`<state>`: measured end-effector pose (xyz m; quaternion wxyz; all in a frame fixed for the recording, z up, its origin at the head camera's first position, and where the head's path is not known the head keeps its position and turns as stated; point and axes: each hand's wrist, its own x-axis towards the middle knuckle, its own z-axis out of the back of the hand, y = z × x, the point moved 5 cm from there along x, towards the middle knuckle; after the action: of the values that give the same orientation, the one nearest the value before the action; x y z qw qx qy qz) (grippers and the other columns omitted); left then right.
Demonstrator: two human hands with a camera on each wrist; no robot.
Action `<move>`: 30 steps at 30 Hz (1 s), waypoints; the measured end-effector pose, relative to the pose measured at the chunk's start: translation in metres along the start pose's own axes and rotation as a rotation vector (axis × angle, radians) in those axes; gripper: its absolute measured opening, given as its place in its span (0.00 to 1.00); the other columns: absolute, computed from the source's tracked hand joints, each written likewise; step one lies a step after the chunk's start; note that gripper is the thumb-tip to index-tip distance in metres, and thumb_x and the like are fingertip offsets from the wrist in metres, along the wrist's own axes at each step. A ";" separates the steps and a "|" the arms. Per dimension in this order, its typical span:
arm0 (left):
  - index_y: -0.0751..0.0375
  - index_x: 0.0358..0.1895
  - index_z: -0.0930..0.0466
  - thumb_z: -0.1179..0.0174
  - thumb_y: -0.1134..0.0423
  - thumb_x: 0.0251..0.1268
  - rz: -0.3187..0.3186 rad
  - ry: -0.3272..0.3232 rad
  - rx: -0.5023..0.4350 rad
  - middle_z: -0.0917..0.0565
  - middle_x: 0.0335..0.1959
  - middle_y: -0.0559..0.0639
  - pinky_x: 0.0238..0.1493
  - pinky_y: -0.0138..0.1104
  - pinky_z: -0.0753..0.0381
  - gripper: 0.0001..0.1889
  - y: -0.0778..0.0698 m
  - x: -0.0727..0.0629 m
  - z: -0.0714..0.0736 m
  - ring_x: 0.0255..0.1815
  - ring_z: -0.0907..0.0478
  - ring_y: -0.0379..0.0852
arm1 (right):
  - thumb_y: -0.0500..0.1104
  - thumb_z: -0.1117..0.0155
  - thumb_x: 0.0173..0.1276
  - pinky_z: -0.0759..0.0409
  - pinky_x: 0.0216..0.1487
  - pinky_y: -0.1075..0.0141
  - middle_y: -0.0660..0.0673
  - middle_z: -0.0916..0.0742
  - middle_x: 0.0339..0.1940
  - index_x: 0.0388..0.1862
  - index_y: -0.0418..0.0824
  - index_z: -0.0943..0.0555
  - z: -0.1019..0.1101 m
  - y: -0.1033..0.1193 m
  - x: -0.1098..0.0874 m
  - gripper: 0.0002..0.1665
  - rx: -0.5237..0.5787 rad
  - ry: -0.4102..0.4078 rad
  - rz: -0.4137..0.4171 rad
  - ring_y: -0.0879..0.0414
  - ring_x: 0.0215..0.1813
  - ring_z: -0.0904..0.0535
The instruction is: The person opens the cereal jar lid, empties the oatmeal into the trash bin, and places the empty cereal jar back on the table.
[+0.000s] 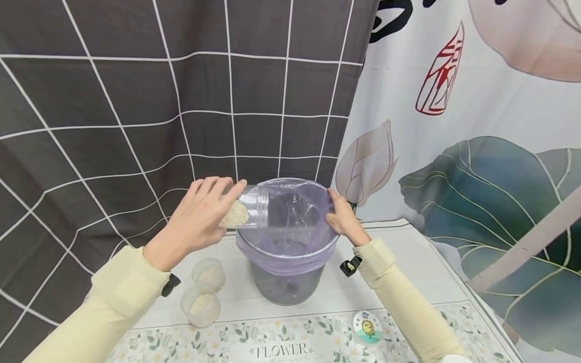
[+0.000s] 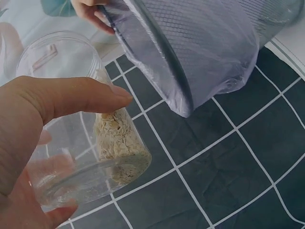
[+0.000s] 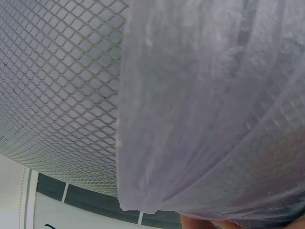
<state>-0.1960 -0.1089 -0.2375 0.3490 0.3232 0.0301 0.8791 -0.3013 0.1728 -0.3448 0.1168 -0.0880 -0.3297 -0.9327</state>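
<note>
My left hand grips a clear plastic jar tipped on its side, its mouth pointing at the bin. Pale flakes, like oats, lie along the lower wall of the jar. A mesh waste bin stands on the table, lined with a purple plastic bag folded over its rim. In the head view the jar's mouth overlaps the bin's opening. With fingers and thumb at the rim, my right hand holds the bin's right side; the right wrist view mostly shows mesh and bag.
Two clear cups with pale contents stand left of the bin. A round lid with a flower picture lies at the front right of the table. Behind hang a dark grid curtain and a white printed one.
</note>
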 end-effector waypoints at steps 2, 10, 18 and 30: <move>0.61 0.60 0.35 0.35 0.69 0.25 -0.014 0.000 0.010 0.28 0.49 0.60 0.47 0.49 0.31 0.43 0.000 0.001 -0.001 0.49 0.32 0.60 | 0.29 0.52 0.44 0.33 0.60 0.46 0.26 0.29 0.58 0.69 0.29 0.45 0.000 0.000 0.000 0.46 0.003 0.002 -0.004 0.36 0.60 0.34; 0.60 0.58 0.33 0.42 0.74 0.30 -0.071 -0.032 0.043 0.28 0.47 0.60 0.46 0.49 0.30 0.38 -0.004 0.004 -0.002 0.47 0.31 0.60 | 0.29 0.52 0.44 0.32 0.58 0.46 0.26 0.29 0.58 0.69 0.29 0.46 0.001 0.000 0.000 0.46 0.004 0.005 -0.004 0.36 0.59 0.33; 0.60 0.58 0.32 0.43 0.76 0.32 -0.111 -0.029 0.061 0.27 0.46 0.59 0.47 0.47 0.31 0.36 -0.008 0.012 -0.004 0.47 0.31 0.59 | 0.29 0.53 0.44 0.31 0.57 0.46 0.26 0.29 0.57 0.69 0.30 0.46 0.001 -0.003 0.000 0.46 0.001 -0.002 -0.004 0.36 0.57 0.32; 0.59 0.57 0.30 0.41 0.76 0.32 -0.151 -0.054 0.121 0.26 0.46 0.61 0.48 0.45 0.30 0.36 -0.011 0.013 -0.004 0.47 0.30 0.58 | 0.29 0.53 0.45 0.32 0.59 0.46 0.26 0.29 0.57 0.69 0.30 0.45 -0.001 -0.002 0.001 0.45 0.008 0.001 -0.004 0.36 0.59 0.33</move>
<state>-0.1990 -0.0916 -0.2371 0.3948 0.3639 0.0981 0.8379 -0.3029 0.1738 -0.3469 0.1154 -0.0866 -0.3333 -0.9317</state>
